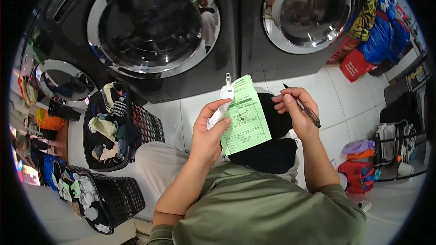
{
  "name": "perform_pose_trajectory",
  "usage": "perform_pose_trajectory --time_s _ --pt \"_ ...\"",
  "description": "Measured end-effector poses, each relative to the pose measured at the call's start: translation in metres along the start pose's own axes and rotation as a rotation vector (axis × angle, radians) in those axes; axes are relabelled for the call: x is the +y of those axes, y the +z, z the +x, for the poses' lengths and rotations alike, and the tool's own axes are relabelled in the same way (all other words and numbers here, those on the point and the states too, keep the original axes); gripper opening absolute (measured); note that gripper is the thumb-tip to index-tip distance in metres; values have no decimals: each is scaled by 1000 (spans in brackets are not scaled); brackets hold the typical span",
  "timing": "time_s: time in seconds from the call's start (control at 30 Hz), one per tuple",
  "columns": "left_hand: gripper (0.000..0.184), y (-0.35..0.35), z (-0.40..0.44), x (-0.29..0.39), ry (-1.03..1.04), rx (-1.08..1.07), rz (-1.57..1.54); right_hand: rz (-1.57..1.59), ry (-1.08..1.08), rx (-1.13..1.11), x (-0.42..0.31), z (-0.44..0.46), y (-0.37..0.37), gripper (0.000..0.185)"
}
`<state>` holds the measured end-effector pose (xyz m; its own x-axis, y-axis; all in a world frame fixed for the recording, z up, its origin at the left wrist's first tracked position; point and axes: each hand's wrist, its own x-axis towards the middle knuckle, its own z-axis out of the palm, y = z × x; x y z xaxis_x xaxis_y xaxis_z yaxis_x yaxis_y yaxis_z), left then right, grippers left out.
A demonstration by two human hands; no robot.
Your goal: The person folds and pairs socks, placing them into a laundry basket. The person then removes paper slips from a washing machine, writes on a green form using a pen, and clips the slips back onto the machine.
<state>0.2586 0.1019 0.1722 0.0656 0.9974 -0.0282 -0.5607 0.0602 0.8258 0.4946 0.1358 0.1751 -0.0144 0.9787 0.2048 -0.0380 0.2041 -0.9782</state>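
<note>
My left hand (210, 134) is closed on a green paper form (247, 118) with printed tables and handwriting. A crumpled white thing (220, 113) is pinched in the same hand, with a narrow metal piece (228, 83) sticking up near the paper's top edge; I cannot tell its kind. To the right of the form, my right hand (297, 111) grips a black pen (312, 116), its tip pointing up and left, apart from the paper. Black cloth (268, 156) lies on my lap under the form.
Two dark front-loading washers with round doors (150, 27) (313, 13) stand ahead. At left are two black laundry baskets (147, 122) (120, 199) full of clothes. Blue and red bags (379, 36) are piled at far right. A purple bottle (358, 147) stands above a red bag (356, 175).
</note>
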Motion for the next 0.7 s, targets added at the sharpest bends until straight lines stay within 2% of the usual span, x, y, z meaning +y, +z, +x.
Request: perform_pose_trajectory --time_s 0.23,0.33,0.37,0.5,0.67,0.7 --pt "36 -18 -8 13 55 -16 96 38 -11 -168 -29 31 49 26" --pt "37 -21 -11 14 67 -4 116 27 52 -262 -33 43 66 24" --pt "38 -23 -11 15 73 -1 112 -54 50 -259 -32 50 71 24" --pt "36 -29 -11 21 129 -25 229 118 127 -314 -35 68 102 29" --pt "34 -42 -3 35 305 -34 475 57 32 -404 -38 92 139 32" --pt "34 -46 0 37 294 -31 448 39 23 -424 -37 98 148 32"
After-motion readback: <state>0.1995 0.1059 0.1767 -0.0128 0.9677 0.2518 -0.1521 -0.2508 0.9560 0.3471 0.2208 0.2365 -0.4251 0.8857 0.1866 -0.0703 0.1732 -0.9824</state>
